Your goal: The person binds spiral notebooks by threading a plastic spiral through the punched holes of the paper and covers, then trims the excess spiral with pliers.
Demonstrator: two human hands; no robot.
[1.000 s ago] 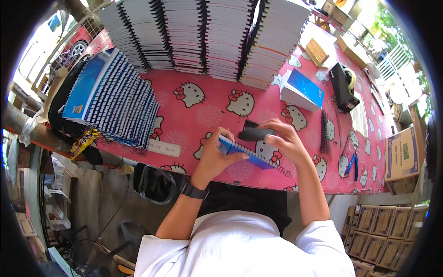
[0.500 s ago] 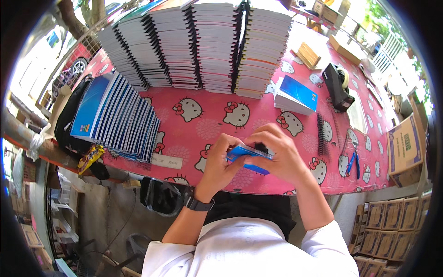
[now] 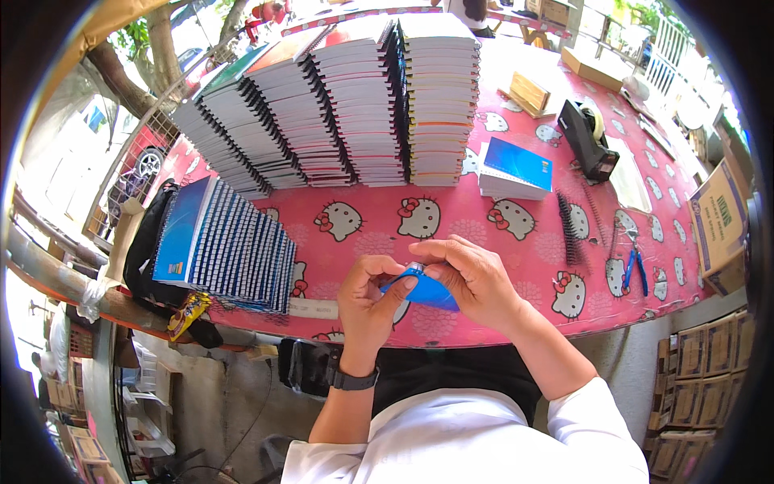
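Over the near edge of the table, both my hands hold a small blue-covered notebook (image 3: 435, 295), its upper edge bent upward. My left hand (image 3: 368, 300), with a dark watch on the wrist, pinches it at the left between thumb and fingers. On the other side, my right hand (image 3: 477, 284) grips the upper right, its thumb pressed near the bound edge. My fingers hide much of the binding. To the left stands a tall stack of blue spiral notebooks (image 3: 181, 234). Beyond my right hand lies a short pile of blue-covered booklets (image 3: 516, 168).
Tall stacks of black-coil notebooks (image 3: 359, 109) rise at the back. Black binding coils (image 3: 568, 232), blue-handled pliers (image 3: 636, 273), a tape dispenser (image 3: 588, 143) and a wooden block (image 3: 528, 94) lie to the right. A whitish strip (image 3: 313, 308) lies beside the left stack. Cardboard boxes (image 3: 720, 218) stand far right.
The notebook has tilted and its edge now curls upward between my thumbs. My fingers have shifted along its upper edge. The whole view has moved slightly.
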